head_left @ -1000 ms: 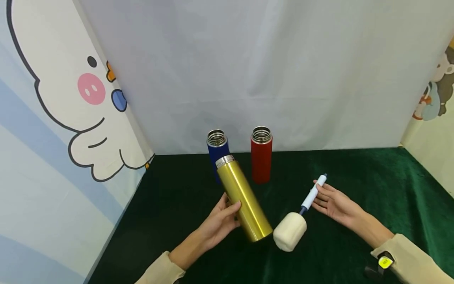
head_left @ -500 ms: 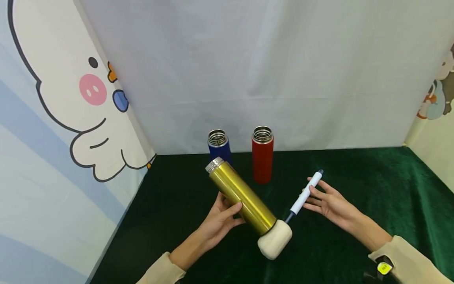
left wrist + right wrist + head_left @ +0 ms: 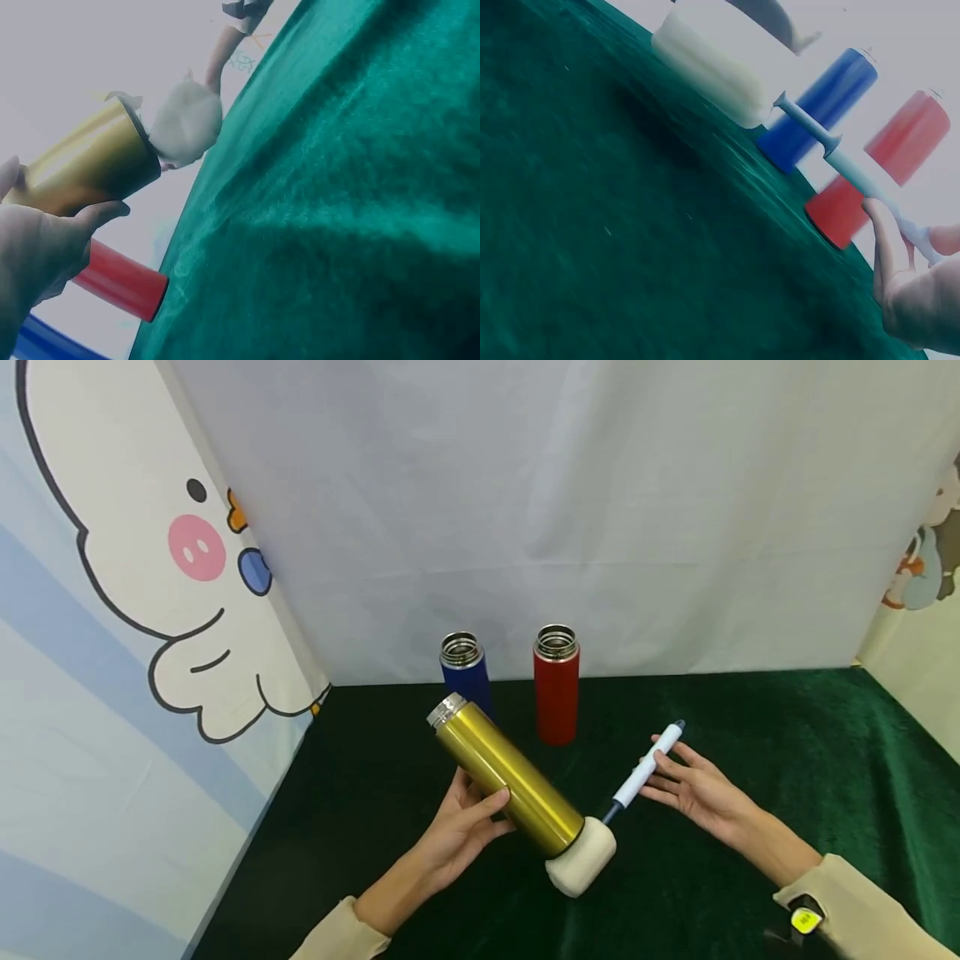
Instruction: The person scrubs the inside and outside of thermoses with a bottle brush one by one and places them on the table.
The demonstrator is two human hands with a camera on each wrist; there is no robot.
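My left hand (image 3: 461,835) grips a gold thermos bottle (image 3: 510,777) round its lower half. The bottle is tilted, its silver neck up to the left and its base down to the right. In my right hand (image 3: 701,789) is a bottle brush, pinched by its pale blue handle (image 3: 647,767) between thumb and fingers. The brush's cream sponge head (image 3: 581,857) lies against the bottle's base in the head view. The left wrist view shows the sponge head (image 3: 187,124) right by the dark-rimmed base of the gold bottle (image 3: 90,161).
Behind the gold bottle stand a blue bottle (image 3: 467,681) and a red bottle (image 3: 557,689), both upright and without lids. A dark green cloth (image 3: 750,727) covers the table. A pale curtain (image 3: 600,510) hangs at the back.
The gold bottle has tilted further to the left. The brush has moved left, bringing its sponge head from beside the bottle's base to against it. In the last half second little has moved.
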